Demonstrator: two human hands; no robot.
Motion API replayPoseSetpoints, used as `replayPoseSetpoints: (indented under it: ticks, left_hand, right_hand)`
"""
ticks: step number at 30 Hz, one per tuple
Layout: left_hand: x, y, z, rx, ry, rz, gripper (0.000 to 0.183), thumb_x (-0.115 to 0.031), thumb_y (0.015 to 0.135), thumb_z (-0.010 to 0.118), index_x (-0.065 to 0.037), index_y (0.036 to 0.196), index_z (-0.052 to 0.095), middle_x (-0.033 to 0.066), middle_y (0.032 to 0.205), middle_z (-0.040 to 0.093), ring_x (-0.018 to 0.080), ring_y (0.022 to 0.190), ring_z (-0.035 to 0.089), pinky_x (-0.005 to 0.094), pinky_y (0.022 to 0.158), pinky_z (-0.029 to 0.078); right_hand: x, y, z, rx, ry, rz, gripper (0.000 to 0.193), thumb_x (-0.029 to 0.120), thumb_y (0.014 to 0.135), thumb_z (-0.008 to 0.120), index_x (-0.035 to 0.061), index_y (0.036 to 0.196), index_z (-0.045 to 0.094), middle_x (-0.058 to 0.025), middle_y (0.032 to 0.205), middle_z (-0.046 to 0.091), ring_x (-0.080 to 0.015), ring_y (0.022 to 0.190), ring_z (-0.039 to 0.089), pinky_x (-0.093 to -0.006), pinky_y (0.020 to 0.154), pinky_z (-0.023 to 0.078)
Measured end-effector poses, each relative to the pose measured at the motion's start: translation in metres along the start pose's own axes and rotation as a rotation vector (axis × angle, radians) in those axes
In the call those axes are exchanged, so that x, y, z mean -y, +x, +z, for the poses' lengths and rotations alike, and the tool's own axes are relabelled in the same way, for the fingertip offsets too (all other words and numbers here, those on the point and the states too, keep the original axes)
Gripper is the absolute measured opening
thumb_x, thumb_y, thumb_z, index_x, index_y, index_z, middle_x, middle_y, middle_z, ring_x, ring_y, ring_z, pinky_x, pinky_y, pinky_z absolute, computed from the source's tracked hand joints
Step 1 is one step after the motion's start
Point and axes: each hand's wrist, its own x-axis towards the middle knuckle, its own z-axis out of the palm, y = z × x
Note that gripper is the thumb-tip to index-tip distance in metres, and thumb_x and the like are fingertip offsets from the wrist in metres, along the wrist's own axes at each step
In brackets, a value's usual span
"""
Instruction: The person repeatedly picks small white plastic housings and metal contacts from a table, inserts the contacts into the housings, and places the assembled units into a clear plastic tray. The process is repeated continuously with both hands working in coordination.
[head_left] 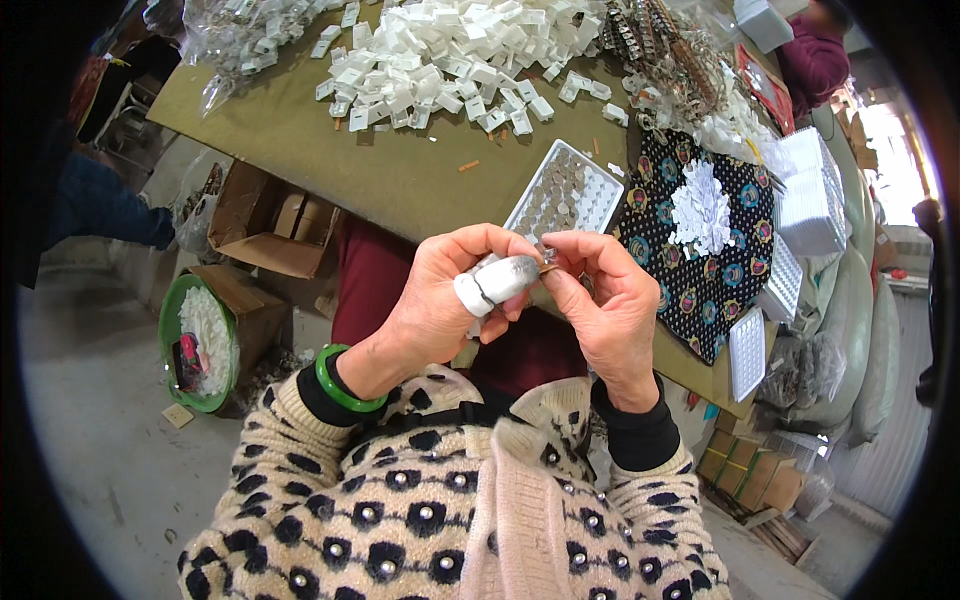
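Note:
My left hand (425, 285) and my right hand (612, 312) meet at chest height, in front of the table edge. Fingers of both are closed in a pinch around a small shiny piece (547, 264), partly hidden and too small to name. White wrapping with a dark band and a greyed tip covers one digit of the left hand. Just beyond the fingertips lies a white plastic tray (612, 212) with rows of round hollows, many of them filled with small greyish discs. A green bangle (338, 385) circles my left wrist.
White plastic pieces (440, 65) are heaped on the table (400, 180). A patterned dark cloth (655, 215) bears small white pieces (703, 208). Stacked white trays (808, 190) stand to the right. Left, below, are a cardboard box (265, 250) and a green basin (228, 390). Another person (815, 60) sits far right.

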Motion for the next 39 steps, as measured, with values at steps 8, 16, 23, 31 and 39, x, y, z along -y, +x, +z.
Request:
replayPoseSetpoints:
  ticks: [8,16,23,31,39]
  left_hand:
    - [0.003,-0.002,-0.003,-0.005,-0.158,-0.065,0.016,-0.014,0.095,0.063,0.000,0.101,0.061,0.0094,0.080,0.064,0.0100,0.058,0.056,0.0189,0.037,0.037]
    - [0.006,-0.002,-0.005,0.118,-0.316,-0.198,0.015,-0.013,0.094,0.063,0.000,0.100,0.061,0.0130,0.087,0.063,0.0118,0.060,0.056,0.0189,0.036,0.034]
    - [0.004,-0.007,0.001,0.096,-0.208,-0.185,0.014,-0.014,0.093,0.064,-0.001,0.097,0.060,0.0145,0.085,0.062,0.0121,0.055,0.053,0.0195,0.034,0.034]
    - [0.001,-0.010,-0.013,0.116,-0.336,-0.297,0.017,-0.016,0.095,0.059,0.000,0.098,0.063,0.0132,0.079,0.065,0.0134,0.054,0.056,0.0210,0.034,0.037]
    - [-0.034,-0.018,-0.007,0.151,-0.130,-0.366,0.013,-0.012,0.092,0.065,-0.004,0.102,0.062,0.0092,0.071,0.061,0.0099,0.045,0.049,0.0215,0.032,0.033]
  right_hand:
    - [0.000,-0.002,-0.002,0.018,-0.096,-0.034,0.011,-0.001,0.084,0.072,-0.0023,0.093,0.066,-0.0006,0.080,0.064,-0.0059,0.071,0.056,-0.0212,0.064,0.046]
    - [0.002,-0.004,-0.005,0.006,0.312,0.165,0.009,-0.007,0.081,0.064,-0.0008,0.087,0.065,-0.0030,0.090,0.064,-0.0074,0.078,0.057,-0.0211,0.073,0.046]
    - [-0.006,-0.001,-0.004,0.045,0.570,0.305,0.005,-0.002,0.072,0.054,0.0001,0.076,0.056,-0.0101,0.088,0.060,-0.0143,0.077,0.054,-0.0263,0.074,0.045]
    - [0.016,-0.009,0.001,0.057,-0.077,-0.187,0.012,-0.008,0.080,0.061,0.0007,0.088,0.058,-0.0107,0.087,0.060,-0.0201,0.078,0.061,-0.0289,0.073,0.050]
    - [0.014,-0.016,0.008,0.128,-0.166,-0.243,0.012,-0.006,0.088,0.064,0.0013,0.097,0.060,-0.0109,0.087,0.064,-0.0163,0.065,0.061,-0.0260,0.058,0.049]
